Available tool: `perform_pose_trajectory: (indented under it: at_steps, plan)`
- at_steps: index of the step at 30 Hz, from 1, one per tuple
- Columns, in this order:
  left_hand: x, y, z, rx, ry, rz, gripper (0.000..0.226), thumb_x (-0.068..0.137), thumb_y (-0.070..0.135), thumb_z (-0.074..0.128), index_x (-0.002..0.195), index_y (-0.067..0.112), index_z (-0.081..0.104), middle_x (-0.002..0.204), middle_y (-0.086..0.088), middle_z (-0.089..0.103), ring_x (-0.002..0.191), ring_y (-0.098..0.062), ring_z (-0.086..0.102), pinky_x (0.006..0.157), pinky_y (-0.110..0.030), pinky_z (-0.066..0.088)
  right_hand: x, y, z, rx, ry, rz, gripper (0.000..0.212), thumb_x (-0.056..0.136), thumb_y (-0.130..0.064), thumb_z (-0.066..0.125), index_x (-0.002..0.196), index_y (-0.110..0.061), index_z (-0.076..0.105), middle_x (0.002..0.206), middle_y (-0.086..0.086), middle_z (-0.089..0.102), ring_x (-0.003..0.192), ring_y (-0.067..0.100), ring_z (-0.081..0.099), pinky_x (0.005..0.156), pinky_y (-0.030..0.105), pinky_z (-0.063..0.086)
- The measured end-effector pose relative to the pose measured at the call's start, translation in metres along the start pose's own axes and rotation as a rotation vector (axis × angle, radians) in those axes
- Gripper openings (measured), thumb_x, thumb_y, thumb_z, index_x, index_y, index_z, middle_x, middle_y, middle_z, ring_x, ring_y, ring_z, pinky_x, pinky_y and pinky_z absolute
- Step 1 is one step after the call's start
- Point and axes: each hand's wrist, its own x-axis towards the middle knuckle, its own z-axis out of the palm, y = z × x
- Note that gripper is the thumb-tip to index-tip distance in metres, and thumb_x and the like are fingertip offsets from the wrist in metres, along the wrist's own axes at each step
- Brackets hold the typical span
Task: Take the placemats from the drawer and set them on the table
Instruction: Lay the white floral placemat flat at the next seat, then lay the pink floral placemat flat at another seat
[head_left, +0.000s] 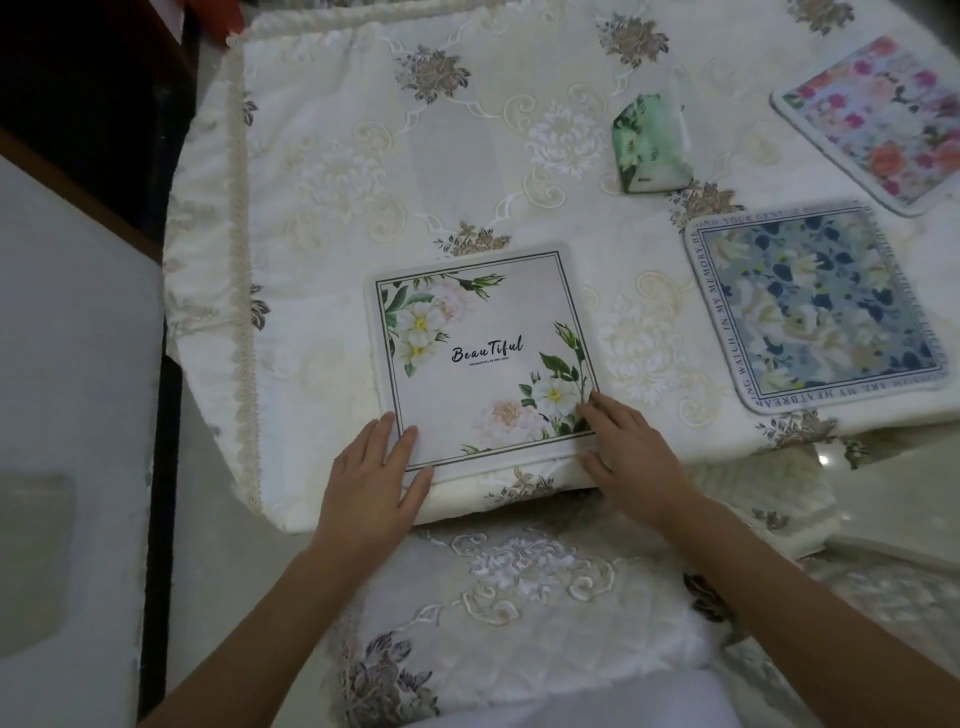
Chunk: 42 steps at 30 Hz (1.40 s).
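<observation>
Placemat (483, 353) lies at table (322, 208) edge under flat hands (374, 467).

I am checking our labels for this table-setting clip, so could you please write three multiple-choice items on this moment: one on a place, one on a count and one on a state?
1. Where does the green tissue pack lie?
A. On the tablecloth, beyond the white placemat
B. On a chair
C. Inside a drawer

2. How many placemats lie on the tablecloth?
A. One
B. Three
C. Five

3. How do the hands meet the white placemat?
A. Both lift it clear of the cloth
B. The left hand and right hand rest on its near corners
C. Neither touches it

Answers:
1 A: the pack sits on the cloth past the mat's far edge.
2 B: the white placemat, a blue placemat and a pink placemat show.
3 B: straight fingers lie on the two near corners.
</observation>
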Motion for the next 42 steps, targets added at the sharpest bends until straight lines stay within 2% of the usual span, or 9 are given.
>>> perform_pose_trajectory:
  at_steps: [5,9,16,20,24,27,34,38,42]
  plan:
    - [0.009,0.048,-0.034,-0.006,0.089,0.108,0.061,0.099,0.054,0.029,0.141,0.018,0.055,0.149,-0.007,0.05,0.135,-0.027,0.046,0.108,-0.042,0.038,-0.027,-0.015,-0.033,0.127,0.219,0.079,0.051,0.101,-0.031,0.049,0.149,-0.016,0.041,0.149,0.002,0.046,0.134,0.022,0.041,0.111,0.039,0.037]
    - [0.015,0.1,-0.065,0.029,0.146,0.298,0.054,0.101,0.049,0.033,0.13,0.016,0.064,0.133,-0.005,0.064,0.121,-0.026,0.058,0.097,-0.041,0.046,-0.064,-0.013,-0.066,0.113,0.441,0.065,0.043,0.1,-0.027,0.052,0.141,-0.014,0.052,0.134,0.003,0.06,0.122,0.023,0.053,0.101,0.038,0.042]
    - [-0.004,0.221,-0.077,0.08,0.212,0.583,0.052,0.1,0.049,0.036,0.128,0.014,0.065,0.129,-0.009,0.065,0.116,-0.031,0.06,0.096,-0.045,0.047,-0.157,0.036,-0.09,0.005,0.564,0.192,0.049,0.1,-0.031,0.052,0.144,-0.011,0.048,0.143,0.007,0.054,0.131,0.027,0.044,0.11,0.039,0.034]
    - [-0.044,0.292,-0.062,0.152,0.187,0.726,0.054,0.1,0.049,0.035,0.132,0.015,0.061,0.134,-0.01,0.062,0.118,-0.031,0.059,0.096,-0.046,0.048,-0.237,0.075,-0.082,0.042,0.664,0.304,0.05,0.095,-0.035,0.046,0.138,-0.011,0.053,0.136,0.007,0.058,0.123,0.028,0.051,0.105,0.04,0.041]
    - [-0.096,0.358,-0.033,0.172,0.135,0.855,0.059,0.1,0.053,0.027,0.134,0.016,0.058,0.136,-0.009,0.06,0.122,-0.031,0.056,0.096,-0.046,0.047,-0.331,0.105,-0.066,0.073,0.753,0.438,0.048,0.095,-0.036,0.046,0.135,-0.01,0.056,0.132,0.007,0.06,0.12,0.028,0.052,0.102,0.041,0.042]
    - [-0.134,0.406,-0.006,0.204,0.075,0.946,0.066,0.1,0.058,0.018,0.141,0.019,0.052,0.141,-0.007,0.055,0.128,-0.029,0.05,0.103,-0.045,0.043,-0.398,0.125,-0.049,0.096,0.81,0.553,0.052,0.095,-0.04,0.043,0.137,-0.012,0.055,0.133,0.006,0.06,0.121,0.027,0.052,0.102,0.04,0.041]
    - [-0.209,0.506,0.042,0.199,-0.03,1.271,0.062,0.101,0.057,0.022,0.144,0.022,0.05,0.148,-0.004,0.052,0.133,-0.026,0.05,0.106,-0.044,0.041,-0.53,0.154,-0.002,0.181,0.994,0.887,0.047,0.098,-0.032,0.051,0.142,-0.015,0.048,0.135,0.004,0.058,0.124,0.024,0.052,0.104,0.04,0.044]
    - [-0.228,0.545,0.066,0.194,-0.063,1.458,0.058,0.102,0.053,0.028,0.137,0.018,0.058,0.14,-0.007,0.059,0.124,-0.028,0.057,0.098,-0.044,0.047,-0.578,0.155,0.033,0.207,1.089,1.094,0.053,0.098,-0.037,0.044,0.144,-0.011,0.047,0.14,0.007,0.055,0.129,0.025,0.049,0.107,0.043,0.041]
    - [-0.24,0.58,0.088,0.209,-0.119,1.592,0.056,0.1,0.051,0.033,0.134,0.016,0.06,0.137,-0.01,0.061,0.12,-0.029,0.059,0.097,-0.043,0.047,-0.607,0.155,0.068,0.238,1.069,1.283,0.059,0.098,-0.045,0.036,0.146,-0.011,0.045,0.145,0.007,0.052,0.133,0.024,0.046,0.107,0.044,0.043]
